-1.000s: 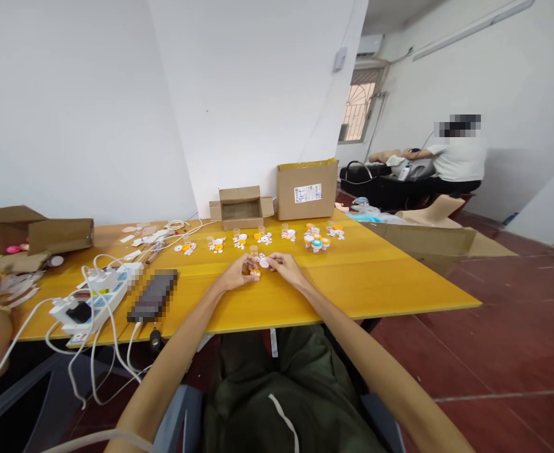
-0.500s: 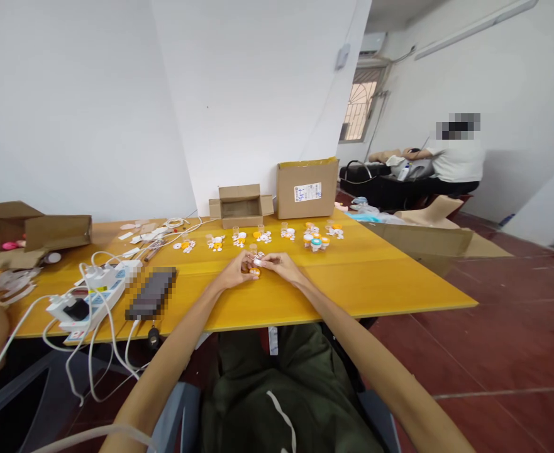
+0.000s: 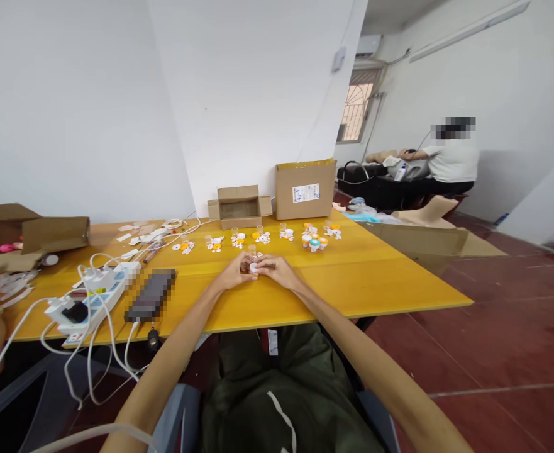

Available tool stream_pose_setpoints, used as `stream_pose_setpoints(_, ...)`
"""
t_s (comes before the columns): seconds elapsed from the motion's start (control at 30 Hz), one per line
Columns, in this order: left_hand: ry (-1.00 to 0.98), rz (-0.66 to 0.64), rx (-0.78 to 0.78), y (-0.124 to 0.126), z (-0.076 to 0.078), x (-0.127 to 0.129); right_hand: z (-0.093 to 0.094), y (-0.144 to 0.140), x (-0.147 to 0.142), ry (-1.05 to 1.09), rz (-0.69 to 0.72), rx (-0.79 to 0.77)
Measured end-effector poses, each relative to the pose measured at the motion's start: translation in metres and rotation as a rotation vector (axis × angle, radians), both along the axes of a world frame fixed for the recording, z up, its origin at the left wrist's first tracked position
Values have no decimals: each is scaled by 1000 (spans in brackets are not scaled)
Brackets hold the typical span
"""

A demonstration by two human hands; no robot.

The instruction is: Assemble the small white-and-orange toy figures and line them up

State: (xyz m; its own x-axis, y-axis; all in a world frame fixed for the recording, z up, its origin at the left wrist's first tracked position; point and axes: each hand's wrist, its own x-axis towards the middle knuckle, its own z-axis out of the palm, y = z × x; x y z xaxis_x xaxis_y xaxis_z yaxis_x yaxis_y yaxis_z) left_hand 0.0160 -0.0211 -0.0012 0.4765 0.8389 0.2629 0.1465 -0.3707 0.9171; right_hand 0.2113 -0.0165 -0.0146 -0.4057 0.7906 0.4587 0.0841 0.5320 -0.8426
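Note:
My left hand (image 3: pixel 234 273) and my right hand (image 3: pixel 280 272) meet above the near middle of the table. Both are closed, their fingertips pinching a small white round plastic piece (image 3: pixel 253 268). A trace of orange shows under it, partly hidden by my fingers. Just beyond my fingertips stands a small clear cup (image 3: pixel 252 250), with tiny white parts beside it. Farther back runs a row of small heaps of white and orange plastic parts (image 3: pixel 214 245), several with a clear cup. To the right sits a group of capped clear containers (image 3: pixel 314 243) with orange and teal tops.
Two cardboard boxes, a small open one (image 3: pixel 239 220) and a larger one (image 3: pixel 305 192), stand at the back. On the left lie a phone (image 3: pixel 151 294), a power strip (image 3: pixel 102 296) with loose white cables, and an open carton (image 3: pixel 57 236). A person (image 3: pixel 451 160) sits far right.
My fingers have drawn closer together, and the white piece now sits over the orange part held low in my left hand. The clear cup beyond shows more fully.

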Motion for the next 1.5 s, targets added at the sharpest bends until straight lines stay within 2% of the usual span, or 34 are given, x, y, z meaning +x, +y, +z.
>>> stream_pose_setpoints(0.27,-26,-17,-20,2,-2,1,2,-5,-3,-71,-40,139)
stream_pose_setpoints(0.63,-16,-6,-16,1,0,1,8,-10,-4,-98,-45,135)
stream_pose_setpoints(0.8,-4,-10,-24,1,0,1,7,-9,-3,-41,-39,64)
stream_pose_setpoints(1.0,20,4,10,0,1,1,2,1,3,57,-74,-157)
stream_pose_setpoints(1.13,49,5,45,-1,1,1,-4,7,5,157,-47,-267)
stream_pose_setpoints(1.5,59,-6,68,2,-3,-1,-6,9,4,169,-43,-273)
